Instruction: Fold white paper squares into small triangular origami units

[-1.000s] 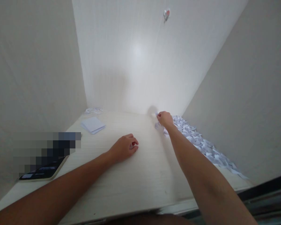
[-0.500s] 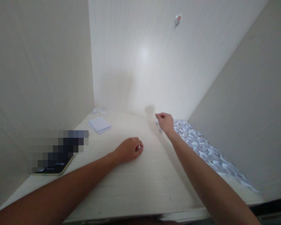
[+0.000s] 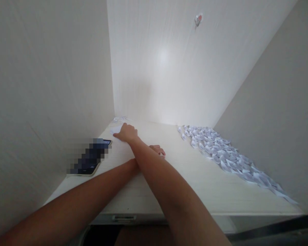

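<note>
My right hand point(image 3: 127, 132) reaches across to the left, over my left arm. Its thumb stands apart from the fingers, and the palm side lies down over a small stack of white paper point(image 3: 115, 130). Much of that stack is hidden beneath the hand. My left hand point(image 3: 157, 149) rests on the table with curled fingers, partly covered by my right forearm. A small pale spot shows at its fingertips, but I cannot make out whether it is paper.
Many small folded white paper pieces point(image 3: 220, 153) spread along the right wall. More white scraps point(image 3: 120, 119) lie in the back left corner. A phone point(image 3: 88, 169), partly pixelated, leans by the left wall. Walls enclose the pale table point(image 3: 195, 191) on three sides.
My right hand has swung from the paper pieces on the right to the paper stack on the left, crossing above my left arm. My left hand remains curled on the table.
</note>
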Tool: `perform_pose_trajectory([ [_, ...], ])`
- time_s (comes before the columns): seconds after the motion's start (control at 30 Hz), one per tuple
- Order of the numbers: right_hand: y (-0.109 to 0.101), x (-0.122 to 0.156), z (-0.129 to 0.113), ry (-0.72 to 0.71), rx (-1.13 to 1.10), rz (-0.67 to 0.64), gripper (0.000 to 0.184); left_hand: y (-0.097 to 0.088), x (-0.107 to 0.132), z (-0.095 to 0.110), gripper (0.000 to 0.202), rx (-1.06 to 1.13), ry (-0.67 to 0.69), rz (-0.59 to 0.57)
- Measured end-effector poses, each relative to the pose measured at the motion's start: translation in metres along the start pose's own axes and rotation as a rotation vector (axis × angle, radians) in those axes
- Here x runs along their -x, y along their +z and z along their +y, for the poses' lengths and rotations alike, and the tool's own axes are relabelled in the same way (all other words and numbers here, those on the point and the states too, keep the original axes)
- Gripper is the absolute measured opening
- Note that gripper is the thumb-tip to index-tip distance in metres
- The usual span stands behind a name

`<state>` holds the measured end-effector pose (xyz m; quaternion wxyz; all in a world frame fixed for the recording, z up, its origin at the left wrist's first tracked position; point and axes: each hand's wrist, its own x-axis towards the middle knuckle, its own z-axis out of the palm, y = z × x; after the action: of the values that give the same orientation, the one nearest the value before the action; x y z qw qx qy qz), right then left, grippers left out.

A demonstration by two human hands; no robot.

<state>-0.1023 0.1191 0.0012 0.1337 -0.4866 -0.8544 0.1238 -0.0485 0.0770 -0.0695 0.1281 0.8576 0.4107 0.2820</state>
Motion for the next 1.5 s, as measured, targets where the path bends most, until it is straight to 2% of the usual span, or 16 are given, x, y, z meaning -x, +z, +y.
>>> perform_pose_trajectory([
  [0.07,0.011,-0.004,0.001,0.036,-0.008,0.001,0.079,-0.003,-0.001,0.0,0.015,0.002,0.003,-0.042],
  [0.2,0.023,-0.001,0.007,0.015,-0.014,0.02,0.063,-0.006,0.001,0.003,0.018,0.027,0.016,-0.083],
  [0.33,0.022,0.002,0.007,0.01,-0.013,0.023,0.051,-0.006,0.001,0.006,0.022,0.033,0.008,-0.092],
  [0.6,0.022,0.003,0.008,-0.001,0.002,0.003,0.044,-0.003,0.001,0.004,0.022,0.005,-0.013,-0.1],
  [0.8,0.02,0.007,0.008,0.008,0.015,0.0,0.047,-0.005,0.002,0.007,0.02,-0.019,0.004,-0.118],
  [1.07,0.019,0.012,0.008,-0.06,0.037,0.01,0.048,-0.004,0.002,0.005,0.021,-0.045,0.04,-0.146],
  [1.27,0.023,0.009,0.011,-0.039,0.033,0.007,0.054,-0.003,0.001,0.003,0.024,-0.072,0.042,-0.178],
  [1.5,0.024,0.004,0.015,-0.035,-0.037,0.019,0.046,0.0,0.001,0.002,0.029,-0.087,0.062,-0.165],
])
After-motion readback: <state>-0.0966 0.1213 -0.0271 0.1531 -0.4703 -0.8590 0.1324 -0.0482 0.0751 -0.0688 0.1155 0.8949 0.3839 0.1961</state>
